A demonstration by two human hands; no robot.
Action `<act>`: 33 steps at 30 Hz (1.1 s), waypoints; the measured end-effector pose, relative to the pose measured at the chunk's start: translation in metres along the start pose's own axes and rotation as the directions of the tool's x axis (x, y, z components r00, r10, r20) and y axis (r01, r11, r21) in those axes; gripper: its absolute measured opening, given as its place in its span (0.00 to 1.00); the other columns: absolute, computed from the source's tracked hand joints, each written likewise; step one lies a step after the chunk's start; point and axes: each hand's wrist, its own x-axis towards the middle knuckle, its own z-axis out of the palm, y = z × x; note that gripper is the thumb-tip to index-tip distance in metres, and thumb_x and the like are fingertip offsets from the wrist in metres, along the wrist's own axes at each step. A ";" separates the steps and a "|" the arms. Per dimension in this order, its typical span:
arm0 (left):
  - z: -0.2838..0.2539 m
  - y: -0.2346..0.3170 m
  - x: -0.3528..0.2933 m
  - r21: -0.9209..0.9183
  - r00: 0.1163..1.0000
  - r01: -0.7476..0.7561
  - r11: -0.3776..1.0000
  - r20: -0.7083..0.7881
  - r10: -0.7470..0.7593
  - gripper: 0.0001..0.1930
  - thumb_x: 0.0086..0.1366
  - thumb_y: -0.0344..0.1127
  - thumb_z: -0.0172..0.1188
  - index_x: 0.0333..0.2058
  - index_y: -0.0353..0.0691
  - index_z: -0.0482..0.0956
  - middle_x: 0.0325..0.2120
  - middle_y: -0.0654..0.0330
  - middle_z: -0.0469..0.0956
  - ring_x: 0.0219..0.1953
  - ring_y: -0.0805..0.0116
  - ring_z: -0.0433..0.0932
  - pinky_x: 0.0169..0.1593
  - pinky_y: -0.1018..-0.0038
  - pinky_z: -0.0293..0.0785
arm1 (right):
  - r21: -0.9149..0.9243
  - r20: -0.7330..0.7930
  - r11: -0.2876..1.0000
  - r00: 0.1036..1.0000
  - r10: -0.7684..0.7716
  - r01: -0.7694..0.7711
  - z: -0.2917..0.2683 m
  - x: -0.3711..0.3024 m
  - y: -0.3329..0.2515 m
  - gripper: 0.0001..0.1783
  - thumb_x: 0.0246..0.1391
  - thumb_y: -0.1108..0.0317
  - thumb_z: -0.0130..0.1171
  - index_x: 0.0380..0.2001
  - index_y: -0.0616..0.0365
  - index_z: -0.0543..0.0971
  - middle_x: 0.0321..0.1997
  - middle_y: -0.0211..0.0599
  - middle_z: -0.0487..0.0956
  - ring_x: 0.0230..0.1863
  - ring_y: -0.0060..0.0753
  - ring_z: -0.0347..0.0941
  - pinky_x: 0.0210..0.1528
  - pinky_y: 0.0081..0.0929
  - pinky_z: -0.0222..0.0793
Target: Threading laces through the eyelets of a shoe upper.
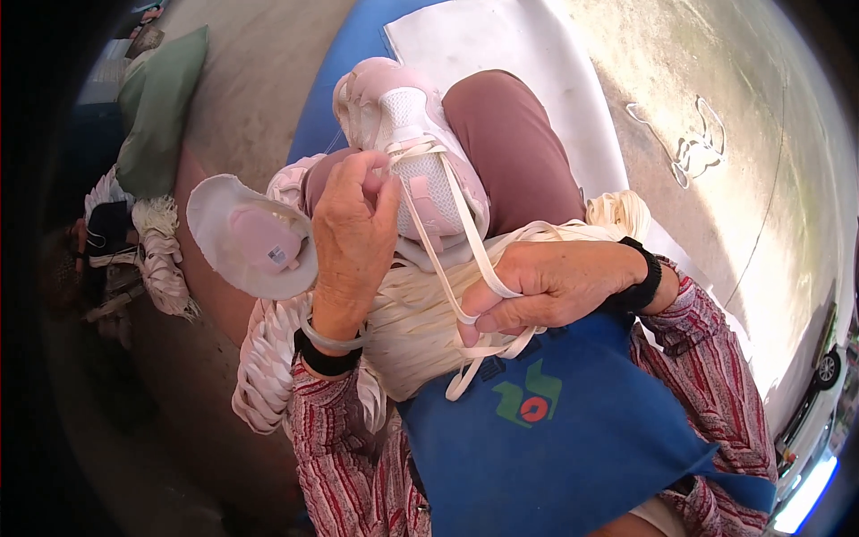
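A pink and white shoe upper (420,192) with mesh panels rests between my knees. A flat cream shoelace (470,215) runs from its upper end down to my right hand. My left hand (356,228) is closed in a pinch at the lace, beside the shoe's eyelet area; its fingertips partly hide the spot. Looped round the fingers of my right hand (555,282) is the same lace, held taut, with a loose loop hanging below. Beneath both hands a thick bundle of cream laces (403,336) lies across my lap, over a blue apron (555,465).
Left of my left hand is another white and pink shoe piece (255,237). A white sheet (501,45) covers a blue surface ahead. Loose laces (698,148) lie on the sunlit floor at right. A green sack (165,112) and more bundled laces (161,251) sit far left.
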 end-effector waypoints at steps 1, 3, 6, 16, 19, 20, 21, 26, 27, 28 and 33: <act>0.002 -0.001 0.002 0.001 1.000 0.000 1.000 0.011 0.000 0.08 0.61 0.23 0.59 0.40 0.35 0.77 0.27 0.55 0.77 0.30 0.64 0.77 0.34 0.69 0.74 | -0.049 0.014 0.998 1.000 -0.024 0.025 0.001 0.002 0.001 0.13 0.65 0.63 0.49 0.43 0.56 0.79 0.28 0.36 0.78 0.31 0.28 0.77 0.35 0.28 0.72; 0.005 -0.001 0.006 0.009 1.000 -0.017 1.000 0.002 0.017 0.09 0.60 0.23 0.59 0.40 0.36 0.77 0.28 0.52 0.76 0.30 0.57 0.76 0.35 0.65 0.73 | 0.000 -0.005 0.999 0.999 -0.049 0.049 0.001 0.001 0.007 0.13 0.65 0.63 0.49 0.43 0.56 0.79 0.28 0.36 0.78 0.30 0.28 0.77 0.35 0.28 0.72; 0.009 -0.002 0.009 0.080 0.997 -0.079 0.994 -0.001 0.080 0.07 0.61 0.25 0.60 0.39 0.35 0.76 0.29 0.52 0.75 0.31 0.56 0.77 0.35 0.65 0.73 | 0.062 -0.025 0.995 0.997 -0.078 0.080 0.000 0.000 0.009 0.12 0.65 0.66 0.48 0.43 0.59 0.79 0.25 0.34 0.75 0.27 0.25 0.73 0.32 0.26 0.70; -0.008 -0.017 0.020 -0.504 0.756 0.647 0.572 0.522 -0.394 0.07 0.68 0.31 0.54 0.37 0.32 0.75 0.21 0.61 0.72 0.21 0.72 0.72 0.25 0.75 0.68 | 0.014 -0.073 0.990 0.988 -0.138 0.139 -0.001 -0.002 0.012 0.13 0.58 0.76 0.46 0.40 0.65 0.80 0.21 0.31 0.73 0.23 0.24 0.69 0.27 0.24 0.66; -0.004 -0.031 0.011 -0.578 0.726 0.687 0.440 0.561 -0.397 0.09 0.71 0.33 0.51 0.36 0.34 0.75 0.19 0.67 0.69 0.18 0.81 0.68 0.21 0.81 0.63 | 0.213 0.039 0.977 0.999 -0.001 -0.007 -0.017 -0.029 -0.009 0.16 0.54 0.70 0.46 0.37 0.63 0.82 0.20 0.27 0.74 0.24 0.23 0.71 0.28 0.25 0.67; 0.001 -0.032 0.007 -0.441 0.787 0.610 0.658 0.431 -0.441 0.10 0.72 0.36 0.50 0.38 0.35 0.74 0.21 0.67 0.70 0.18 0.82 0.68 0.21 0.83 0.63 | 0.281 -0.011 0.960 1.000 -0.008 0.011 -0.017 -0.038 -0.016 0.16 0.51 0.72 0.47 0.34 0.65 0.83 0.20 0.26 0.74 0.24 0.20 0.71 0.28 0.23 0.67; 0.005 -0.032 0.006 -0.248 0.850 0.510 0.824 0.296 -0.436 0.11 0.74 0.38 0.49 0.39 0.36 0.74 0.23 0.68 0.71 0.17 0.83 0.67 0.20 0.84 0.62 | 0.245 0.004 0.969 1.000 -0.020 0.018 -0.017 -0.038 -0.016 0.16 0.51 0.72 0.47 0.36 0.65 0.83 0.19 0.28 0.74 0.23 0.22 0.72 0.28 0.24 0.67; -0.021 -0.025 -0.008 -0.424 0.789 0.595 0.682 0.466 -0.399 0.17 0.74 0.44 0.48 0.38 0.35 0.75 0.22 0.63 0.75 0.18 0.78 0.72 0.22 0.80 0.69 | 0.013 0.080 0.999 0.996 -0.033 0.032 -0.005 -0.012 -0.013 0.15 0.53 0.72 0.47 0.39 0.65 0.80 0.21 0.38 0.77 0.24 0.32 0.75 0.28 0.28 0.70; -0.033 -0.022 -0.007 -0.412 0.674 0.697 0.586 0.656 -0.340 0.18 0.75 0.47 0.48 0.40 0.35 0.75 0.23 0.61 0.76 0.20 0.76 0.75 0.25 0.79 0.73 | -0.109 0.050 0.988 0.993 -0.109 0.114 0.001 -0.002 -0.011 0.12 0.54 0.75 0.48 0.39 0.64 0.78 0.23 0.41 0.77 0.26 0.36 0.75 0.29 0.30 0.69; -0.034 -0.014 -0.009 -0.417 0.676 0.695 0.586 0.655 -0.336 0.18 0.75 0.47 0.48 0.40 0.35 0.75 0.23 0.61 0.76 0.20 0.76 0.75 0.25 0.79 0.73 | -0.235 0.015 0.955 0.983 -0.186 0.184 0.010 0.006 -0.009 0.10 0.55 0.77 0.49 0.40 0.64 0.76 0.26 0.44 0.76 0.28 0.40 0.76 0.31 0.32 0.69; -0.013 0.026 -0.014 -0.563 0.561 0.823 0.084 0.778 -0.282 0.18 0.74 0.43 0.49 0.48 0.32 0.74 0.32 0.57 0.81 0.29 0.69 0.82 0.35 0.77 0.80 | -0.422 0.048 0.864 0.958 -0.281 0.275 0.037 0.047 0.008 0.05 0.53 0.74 0.52 0.32 0.65 0.69 0.24 0.51 0.72 0.29 0.55 0.72 0.32 0.45 0.66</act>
